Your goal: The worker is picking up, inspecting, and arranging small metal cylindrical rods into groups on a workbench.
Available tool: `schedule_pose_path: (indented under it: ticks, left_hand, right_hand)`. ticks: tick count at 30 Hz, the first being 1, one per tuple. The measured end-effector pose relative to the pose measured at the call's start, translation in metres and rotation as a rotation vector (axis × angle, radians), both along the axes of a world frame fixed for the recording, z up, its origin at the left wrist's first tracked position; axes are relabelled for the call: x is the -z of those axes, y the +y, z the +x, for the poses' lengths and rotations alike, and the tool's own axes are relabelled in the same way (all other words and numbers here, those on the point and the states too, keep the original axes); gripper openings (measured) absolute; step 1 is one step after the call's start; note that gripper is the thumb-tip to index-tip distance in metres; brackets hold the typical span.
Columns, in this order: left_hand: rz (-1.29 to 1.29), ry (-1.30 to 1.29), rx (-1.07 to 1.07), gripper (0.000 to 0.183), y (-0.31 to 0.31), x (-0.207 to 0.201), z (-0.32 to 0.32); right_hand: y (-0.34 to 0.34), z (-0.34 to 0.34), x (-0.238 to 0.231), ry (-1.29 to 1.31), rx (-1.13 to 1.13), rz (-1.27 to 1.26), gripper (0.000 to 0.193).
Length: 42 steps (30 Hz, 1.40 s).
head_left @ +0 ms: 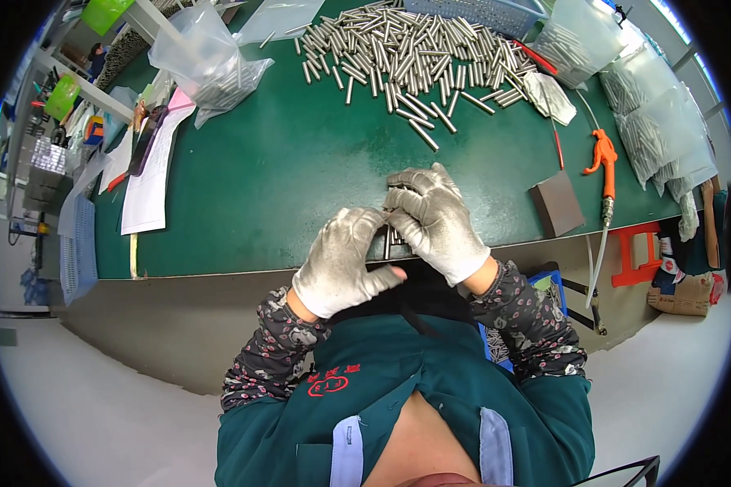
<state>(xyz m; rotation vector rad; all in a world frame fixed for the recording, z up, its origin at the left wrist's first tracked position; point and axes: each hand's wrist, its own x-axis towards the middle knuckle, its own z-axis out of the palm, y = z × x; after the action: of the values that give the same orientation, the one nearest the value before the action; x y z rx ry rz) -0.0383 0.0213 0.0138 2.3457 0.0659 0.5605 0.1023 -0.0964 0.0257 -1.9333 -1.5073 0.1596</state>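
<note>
My left hand (337, 260) and my right hand (434, 219), both in worn whitish-grey gloves, meet at the table's near edge. Between them a few short metal pins (388, 243) show, partly hidden by the gloves. The left fingers are bent together against the pins, with the thumb, its tip bare, sticking out below. Curled from above, the right fingers close over the pins' far ends. Beyond the hands, a large heap of loose steel pins (414, 61) spreads over the green table (260, 178).
An orange air gun (603, 166) with a hose and a dark brown block (557, 204) lie at right. Bags of pins (662, 122) stand behind them. A blue basket (495, 12) is at the back; papers (148, 191) and a clear bag (219, 77) lie left.
</note>
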Motion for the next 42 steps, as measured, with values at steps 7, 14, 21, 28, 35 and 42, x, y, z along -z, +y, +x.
schedule_pose_path:
  ticks: [7, 14, 21, 28, 35, 42]
  left_hand:
    - [0.072, 0.014, -0.220, 0.050, -0.021, 0.012, 0.010]
    - [0.047, -0.011, -0.197, 0.050, -0.017, 0.011, 0.005]
    - [-0.006, 0.016, -0.007, 0.046, 0.000, 0.006, -0.004]
    - [-0.064, 0.058, 0.065, 0.045, 0.011, 0.008, 0.001]
    - [-0.402, 0.156, -0.002, 0.038, 0.004, -0.004, -0.012]
    - [-0.371, -0.098, 0.065, 0.030, -0.033, 0.024, -0.054]
  right_hand:
    - [0.000, -0.001, 0.007, 0.053, 0.012, 0.142, 0.026]
    - [-0.007, 0.002, 0.006, 0.042, -0.044, 0.059, 0.046]
    - [-0.004, 0.002, 0.001, -0.110, -0.108, -0.009, 0.067]
    - [0.000, -0.001, -0.003, -0.121, -0.080, -0.009, 0.068]
    - [0.005, 0.002, -0.006, -0.164, -0.134, -0.024, 0.054]
    - [0.002, 0.002, -0.007, -0.152, -0.150, -0.074, 0.050]
